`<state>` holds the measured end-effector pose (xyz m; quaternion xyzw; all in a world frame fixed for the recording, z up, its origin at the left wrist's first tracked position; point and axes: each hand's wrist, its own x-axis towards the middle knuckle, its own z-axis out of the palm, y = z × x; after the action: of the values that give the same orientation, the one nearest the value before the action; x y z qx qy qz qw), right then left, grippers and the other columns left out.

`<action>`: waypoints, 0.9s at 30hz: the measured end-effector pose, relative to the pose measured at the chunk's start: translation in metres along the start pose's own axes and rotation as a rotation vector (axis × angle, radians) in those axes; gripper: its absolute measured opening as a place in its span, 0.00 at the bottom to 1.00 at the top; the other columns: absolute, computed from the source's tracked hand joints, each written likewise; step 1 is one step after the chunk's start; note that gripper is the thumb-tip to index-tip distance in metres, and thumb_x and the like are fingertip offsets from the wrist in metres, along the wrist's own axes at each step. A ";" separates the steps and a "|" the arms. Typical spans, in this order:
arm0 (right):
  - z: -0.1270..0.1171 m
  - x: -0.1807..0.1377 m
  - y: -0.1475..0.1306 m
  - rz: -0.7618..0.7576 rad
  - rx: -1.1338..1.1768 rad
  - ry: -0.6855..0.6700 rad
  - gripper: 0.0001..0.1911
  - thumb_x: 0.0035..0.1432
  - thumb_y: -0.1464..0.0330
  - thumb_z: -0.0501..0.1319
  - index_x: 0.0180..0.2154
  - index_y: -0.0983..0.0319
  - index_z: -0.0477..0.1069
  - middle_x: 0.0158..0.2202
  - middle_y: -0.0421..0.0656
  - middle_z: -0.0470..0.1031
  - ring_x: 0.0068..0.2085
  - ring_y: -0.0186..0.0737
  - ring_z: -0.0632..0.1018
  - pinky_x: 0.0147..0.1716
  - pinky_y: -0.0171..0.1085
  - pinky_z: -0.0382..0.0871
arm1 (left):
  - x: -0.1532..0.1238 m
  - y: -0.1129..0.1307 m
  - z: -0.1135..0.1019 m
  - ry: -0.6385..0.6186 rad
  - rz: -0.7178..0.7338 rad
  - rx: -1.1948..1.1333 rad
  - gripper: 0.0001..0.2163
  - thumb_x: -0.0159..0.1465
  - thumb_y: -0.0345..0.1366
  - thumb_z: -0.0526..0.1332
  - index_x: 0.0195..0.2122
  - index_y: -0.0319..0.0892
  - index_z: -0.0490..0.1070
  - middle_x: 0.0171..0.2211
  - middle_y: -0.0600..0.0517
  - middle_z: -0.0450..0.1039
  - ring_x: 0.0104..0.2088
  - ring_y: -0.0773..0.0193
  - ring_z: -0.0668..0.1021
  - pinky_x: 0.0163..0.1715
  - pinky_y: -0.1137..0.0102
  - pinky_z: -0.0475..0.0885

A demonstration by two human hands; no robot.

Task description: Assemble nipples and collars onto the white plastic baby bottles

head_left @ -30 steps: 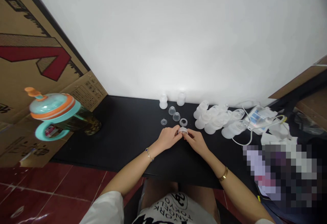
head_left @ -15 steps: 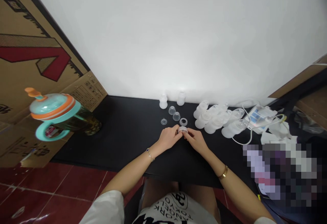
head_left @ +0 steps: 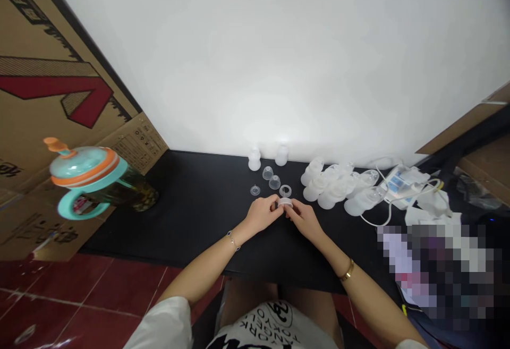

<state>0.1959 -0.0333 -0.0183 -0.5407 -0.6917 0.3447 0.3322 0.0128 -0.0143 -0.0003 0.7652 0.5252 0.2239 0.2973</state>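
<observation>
Between my fingertips a whitish bottle collar ring (head_left: 285,201) is held just above the black tabletop. My left hand (head_left: 260,217) pinches its left side, and my right hand (head_left: 306,220) grips it from the right. Fingers cover part of the ring, so I cannot see whether anything sits inside it. Directly behind lies another pale ring (head_left: 285,190). A clear teat (head_left: 255,190) rests flat to the left of that. Two clear dome caps, a nearer one (head_left: 274,181) and a farther one (head_left: 268,173), stand behind. Two small white bottles (head_left: 254,160) are by the wall.
Several frosted bottles with clear caps (head_left: 334,187) cluster on the right, beside a white cable (head_left: 389,211) and papers (head_left: 432,208). At the left stand a large teal and orange drinking jug (head_left: 103,184) and a cardboard box (head_left: 40,126). A white wall (head_left: 255,62) rises behind the table.
Both hands stay on the collar ring, which has tilted slightly. The camera view has shifted very little; the things on the table have not moved.
</observation>
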 end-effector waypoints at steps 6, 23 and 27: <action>0.000 0.000 0.001 -0.027 -0.016 -0.011 0.12 0.65 0.60 0.56 0.34 0.59 0.73 0.25 0.39 0.74 0.26 0.38 0.72 0.26 0.34 0.62 | -0.002 0.001 0.001 0.007 0.006 0.106 0.07 0.65 0.40 0.59 0.32 0.45 0.71 0.22 0.57 0.72 0.25 0.65 0.74 0.27 0.72 0.57; -0.001 0.000 0.002 -0.050 -0.027 -0.042 0.12 0.65 0.63 0.55 0.30 0.60 0.70 0.24 0.38 0.71 0.25 0.36 0.69 0.26 0.34 0.58 | -0.003 -0.001 0.003 0.031 0.028 0.141 0.06 0.64 0.40 0.60 0.33 0.45 0.72 0.24 0.57 0.75 0.26 0.64 0.77 0.27 0.71 0.58; 0.000 0.000 0.003 -0.056 -0.034 -0.039 0.12 0.64 0.64 0.55 0.30 0.60 0.70 0.24 0.38 0.71 0.25 0.36 0.69 0.26 0.34 0.58 | -0.002 -0.003 0.004 0.054 0.035 0.127 0.05 0.62 0.39 0.61 0.33 0.45 0.72 0.23 0.57 0.75 0.26 0.64 0.77 0.27 0.71 0.58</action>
<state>0.1975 -0.0326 -0.0208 -0.5200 -0.7187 0.3339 0.3187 0.0126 -0.0162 -0.0055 0.7854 0.5326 0.2159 0.2301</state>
